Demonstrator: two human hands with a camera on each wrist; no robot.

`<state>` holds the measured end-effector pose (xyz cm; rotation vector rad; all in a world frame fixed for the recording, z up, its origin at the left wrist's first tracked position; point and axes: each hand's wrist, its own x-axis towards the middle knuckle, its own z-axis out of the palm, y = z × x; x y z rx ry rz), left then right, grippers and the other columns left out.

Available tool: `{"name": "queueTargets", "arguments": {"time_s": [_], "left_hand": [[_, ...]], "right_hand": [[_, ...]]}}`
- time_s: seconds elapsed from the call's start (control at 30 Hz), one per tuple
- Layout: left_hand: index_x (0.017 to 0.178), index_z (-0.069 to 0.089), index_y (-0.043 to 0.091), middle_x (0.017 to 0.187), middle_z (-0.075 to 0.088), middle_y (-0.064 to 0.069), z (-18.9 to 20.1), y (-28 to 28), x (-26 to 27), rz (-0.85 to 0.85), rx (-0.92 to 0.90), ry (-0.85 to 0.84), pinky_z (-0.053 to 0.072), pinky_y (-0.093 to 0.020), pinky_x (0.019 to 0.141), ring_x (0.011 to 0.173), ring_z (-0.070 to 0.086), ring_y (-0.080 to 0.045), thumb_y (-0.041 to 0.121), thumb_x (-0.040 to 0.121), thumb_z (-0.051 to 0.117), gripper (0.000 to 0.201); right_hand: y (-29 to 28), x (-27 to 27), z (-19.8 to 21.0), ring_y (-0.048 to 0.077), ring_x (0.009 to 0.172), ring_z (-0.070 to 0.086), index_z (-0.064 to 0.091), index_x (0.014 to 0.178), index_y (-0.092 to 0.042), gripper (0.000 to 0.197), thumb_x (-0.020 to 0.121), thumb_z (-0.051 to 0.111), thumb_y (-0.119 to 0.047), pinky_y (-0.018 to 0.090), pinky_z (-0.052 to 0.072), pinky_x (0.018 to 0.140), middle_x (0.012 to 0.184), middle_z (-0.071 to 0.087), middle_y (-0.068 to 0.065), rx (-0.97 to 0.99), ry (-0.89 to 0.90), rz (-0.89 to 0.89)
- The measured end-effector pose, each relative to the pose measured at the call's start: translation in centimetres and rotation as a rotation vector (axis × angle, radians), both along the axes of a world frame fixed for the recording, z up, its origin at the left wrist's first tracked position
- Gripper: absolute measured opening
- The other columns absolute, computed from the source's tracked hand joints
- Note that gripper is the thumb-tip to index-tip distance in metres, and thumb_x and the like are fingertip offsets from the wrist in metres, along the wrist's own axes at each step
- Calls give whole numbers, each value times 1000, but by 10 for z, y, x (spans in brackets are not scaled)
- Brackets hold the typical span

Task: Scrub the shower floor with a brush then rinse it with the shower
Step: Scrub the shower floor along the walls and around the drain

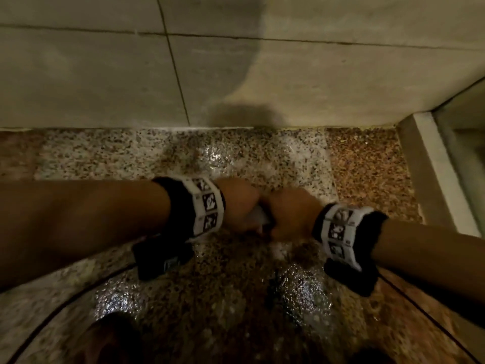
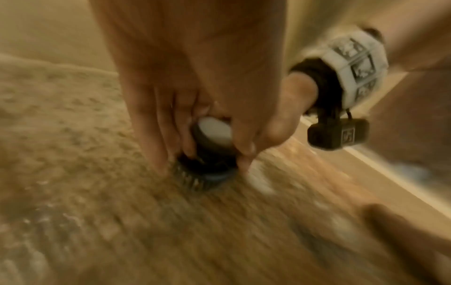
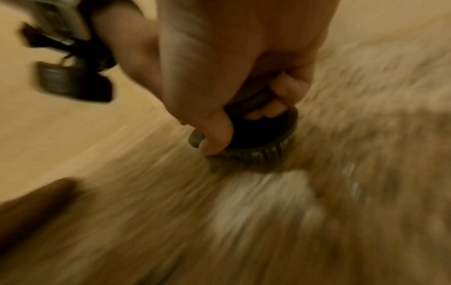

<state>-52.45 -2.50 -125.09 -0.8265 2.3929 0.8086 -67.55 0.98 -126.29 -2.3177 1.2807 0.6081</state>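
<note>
Left hand: your left hand (image 1: 237,203) is curled around the round scrub brush (image 2: 209,154) from one side; in the left wrist view its fingers (image 2: 156,135) wrap down the dark body to the bristle ring
Right hand: your right hand (image 1: 291,216) grips the same brush from the opposite side, knuckles pressed against your left hand; in the right wrist view the thumb (image 3: 214,133) lies over the brush's rim and the curled fingers (image 3: 285,90) hook around the upper part
Brush: a short dark cylinder with a pale flat cap on top and a ring of bristles below; it stands upright with the bristles down on the shower floor (image 1: 236,298), and from the head view only a sliver of the pale cap shows between your two hands
Floor: speckled stone, wet and glinting around and below your hands, with a patch of white foam (image 2: 258,179) just beside the bristles
Wall: large pale wall tiles (image 1: 78,74) meet the floor beyond your hands, with a darker wet-looking patch above them
Edge: a raised pale curb (image 1: 430,153) runs along your right side, well apart from the brush
Wrists: each carries a black-and-white marker band (image 1: 207,206) with a black camera block hanging under it
Clarity: both wrist views are smeared by motion blur, so the floor's detail there cannot be made out
</note>
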Motion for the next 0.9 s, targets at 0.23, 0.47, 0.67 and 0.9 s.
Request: {"name": "queueTargets", "arguments": {"time_s": [0.23,0.47,0.67,0.9], "left_hand": [[87,65,22,72,55,5,3,-60,-2,59,-171,-93,40,-26,68,72,55,-16,45,82,67,23],[77,68,17,63,59,7,-9,-34,38,47,20,-160,38,-23,61,58,52,-13,54,70,75,38],[59,59,19,46,52,8,1,-42,37,62,32,-241,45,-23,55,47,46,-6,48,71,76,36],[61,56,18,53,45,8,0,-24,49,132,21,-240,33,-10,37,50,43,-10,41,72,79,35]], "right_hand": [[-63,26,-15,29,89,65,60,88,-25,22,83,61,-46,30,46,69,91,64,3,-78,-19,-181],[-14,52,-11,29,86,65,59,112,-23,43,82,57,-53,28,41,64,96,68,5,-53,-81,21],[-17,62,-11,27,86,65,62,110,-21,44,80,62,-54,27,42,65,92,65,3,-65,-74,29],[-5,73,-6,31,93,65,59,112,-20,42,81,62,-48,28,37,65,101,67,7,-40,-51,57]]}}
